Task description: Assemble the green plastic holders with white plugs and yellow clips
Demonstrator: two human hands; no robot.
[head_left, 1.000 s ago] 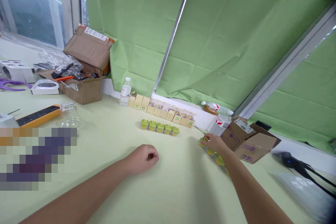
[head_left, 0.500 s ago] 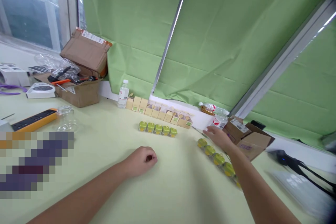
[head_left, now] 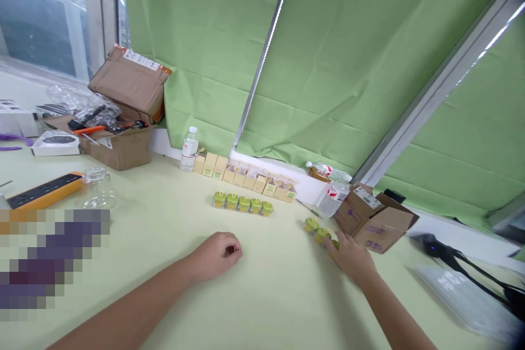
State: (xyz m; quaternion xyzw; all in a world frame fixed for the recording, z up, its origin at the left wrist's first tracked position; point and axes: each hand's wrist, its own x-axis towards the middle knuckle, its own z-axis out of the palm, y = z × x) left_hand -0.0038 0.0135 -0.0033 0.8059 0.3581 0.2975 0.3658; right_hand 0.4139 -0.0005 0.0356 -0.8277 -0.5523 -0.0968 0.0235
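My left hand (head_left: 217, 257) rests on the table, its fingers curled into a loose fist with nothing visible in it. To the right, my right hand (head_left: 353, 258) reaches over a slanting row of small clear containers with green lids (head_left: 311, 224). Its fingers are apart near the second and third containers; contact is hard to make out, and the hand hides the rest of the row. Another row of green-lidded containers (head_left: 244, 204) stands mid-table. Behind it, small beige cartons (head_left: 246, 176) line up along the wall, several with open tops.
An upright water bottle (head_left: 189, 150) stands left of the cartons. At right are another bottle (head_left: 333, 200), a cardboard box (head_left: 381, 227), a black cable (head_left: 463, 262) and a clear plastic bag (head_left: 455, 295). On the left are a glass jar (head_left: 96, 186), a power strip (head_left: 47, 190) and a filled box (head_left: 118, 147).
My right hand has come down and nearer, from beside the bottle at the back to over the slanting row of containers. My left hand stays curled in place; the view has shifted slightly.
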